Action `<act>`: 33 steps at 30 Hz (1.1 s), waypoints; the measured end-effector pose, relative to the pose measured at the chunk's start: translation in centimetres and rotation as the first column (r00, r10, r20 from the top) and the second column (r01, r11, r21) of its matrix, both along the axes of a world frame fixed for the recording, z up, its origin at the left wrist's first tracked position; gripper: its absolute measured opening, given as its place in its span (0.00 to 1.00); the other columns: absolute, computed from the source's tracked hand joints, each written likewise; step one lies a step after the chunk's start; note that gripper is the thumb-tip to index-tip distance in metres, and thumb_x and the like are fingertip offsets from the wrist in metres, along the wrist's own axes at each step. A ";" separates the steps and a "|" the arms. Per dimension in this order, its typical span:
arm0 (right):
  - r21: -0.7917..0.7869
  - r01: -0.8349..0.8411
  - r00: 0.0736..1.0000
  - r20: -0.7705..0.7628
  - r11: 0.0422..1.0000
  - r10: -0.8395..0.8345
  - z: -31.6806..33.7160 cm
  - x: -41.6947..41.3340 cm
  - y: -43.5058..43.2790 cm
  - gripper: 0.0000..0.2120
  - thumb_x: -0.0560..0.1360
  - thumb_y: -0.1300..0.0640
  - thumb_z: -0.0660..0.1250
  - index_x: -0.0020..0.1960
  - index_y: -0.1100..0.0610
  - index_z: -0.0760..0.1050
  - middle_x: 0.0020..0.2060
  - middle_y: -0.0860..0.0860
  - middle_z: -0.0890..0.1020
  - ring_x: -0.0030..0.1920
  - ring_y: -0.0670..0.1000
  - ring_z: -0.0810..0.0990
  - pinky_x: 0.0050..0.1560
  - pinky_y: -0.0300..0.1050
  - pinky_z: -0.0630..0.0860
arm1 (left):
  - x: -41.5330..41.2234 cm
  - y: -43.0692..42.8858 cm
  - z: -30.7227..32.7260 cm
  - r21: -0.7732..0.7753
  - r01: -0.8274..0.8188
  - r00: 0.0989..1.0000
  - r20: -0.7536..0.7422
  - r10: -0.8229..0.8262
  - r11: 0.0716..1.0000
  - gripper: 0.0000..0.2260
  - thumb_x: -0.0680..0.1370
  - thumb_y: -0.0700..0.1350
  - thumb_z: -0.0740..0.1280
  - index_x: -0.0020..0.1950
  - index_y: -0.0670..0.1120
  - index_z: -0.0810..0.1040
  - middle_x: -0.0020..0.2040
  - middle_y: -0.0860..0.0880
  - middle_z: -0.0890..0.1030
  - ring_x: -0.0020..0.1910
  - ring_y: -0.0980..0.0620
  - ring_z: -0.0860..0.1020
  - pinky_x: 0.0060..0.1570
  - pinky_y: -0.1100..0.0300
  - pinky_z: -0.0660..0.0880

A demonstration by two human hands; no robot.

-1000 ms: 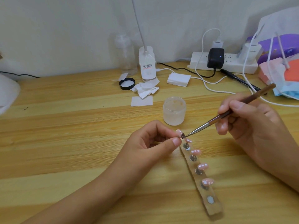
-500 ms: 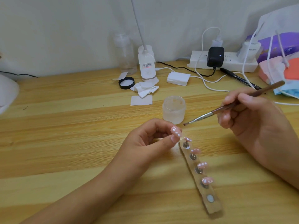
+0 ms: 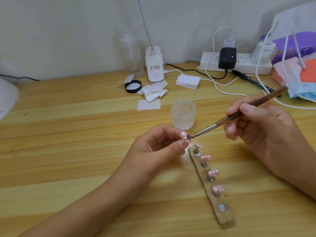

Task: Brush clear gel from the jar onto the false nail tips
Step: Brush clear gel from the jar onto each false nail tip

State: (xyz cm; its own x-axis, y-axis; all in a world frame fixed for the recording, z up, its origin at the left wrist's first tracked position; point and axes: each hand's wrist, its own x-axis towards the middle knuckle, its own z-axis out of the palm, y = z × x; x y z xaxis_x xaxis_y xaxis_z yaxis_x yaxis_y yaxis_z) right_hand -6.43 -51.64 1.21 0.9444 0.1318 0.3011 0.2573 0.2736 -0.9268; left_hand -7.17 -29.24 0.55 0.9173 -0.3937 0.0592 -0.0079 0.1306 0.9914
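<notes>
In the head view, the left hand [image 3: 153, 147] pinched one glossy pink false nail tip [image 3: 184, 136] between thumb and fingers, just above the far end of the holder strip [image 3: 222, 218]. The right hand [image 3: 261, 130] pinched the slim brush [image 3: 222, 122] like a pen, with its bristles touching that tip. The tip looked light, stiff and slippery, so it was best gripped from beneath. The frosted, round jar [image 3: 183, 114] stood open on the wooden desk [image 3: 68, 134], just behind.

Nail tip [image 3: 235, 135] peg hidden in left hand [image 3: 153, 147]; lamp stem [image 3: 145, 23] cut off at top; label [image 3: 154, 68] txt unreadable.
</notes>
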 end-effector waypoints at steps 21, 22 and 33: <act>0.031 0.090 0.993 -0.080 0.995 -0.088 0.4 0.1 0.0 0.14 0.78 0.56 0.61 0.40 0.51 0.83 0.28 0.52 0.82 0.29 0.48 0.79 0.31 0.35 0.74 | -0.1 0.0 0.2 0.012 0.012 0.999 0.035 -0.012 1.000 0.06 0.68 0.46 0.74 0.39 0.55 0.79 0.39 0.57 0.80 0.39 0.60 0.76 0.42 0.69 0.73; 0.024 0.086 0.993 -0.080 0.996 -0.084 0.5 0.0 0.1 0.13 0.78 0.55 0.63 0.39 0.51 0.83 0.28 0.52 0.82 0.28 0.48 0.79 0.31 0.34 0.75 | -0.2 0.0 0.2 0.018 0.013 0.999 0.039 -0.014 1.000 0.06 0.68 0.46 0.74 0.39 0.55 0.79 0.39 0.57 0.81 0.39 0.60 0.76 0.42 0.69 0.73; -0.008 0.040 0.997 -0.068 0.999 -0.041 0.6 -0.3 0.3 0.11 0.70 0.43 0.71 0.42 0.50 0.83 0.30 0.53 0.83 0.31 0.48 0.82 0.32 0.34 0.76 | -0.3 0.0 0.2 0.053 0.006 0.999 0.040 -0.008 0.999 0.04 0.66 0.49 0.74 0.38 0.55 0.81 0.38 0.56 0.81 0.38 0.60 0.76 0.41 0.69 0.73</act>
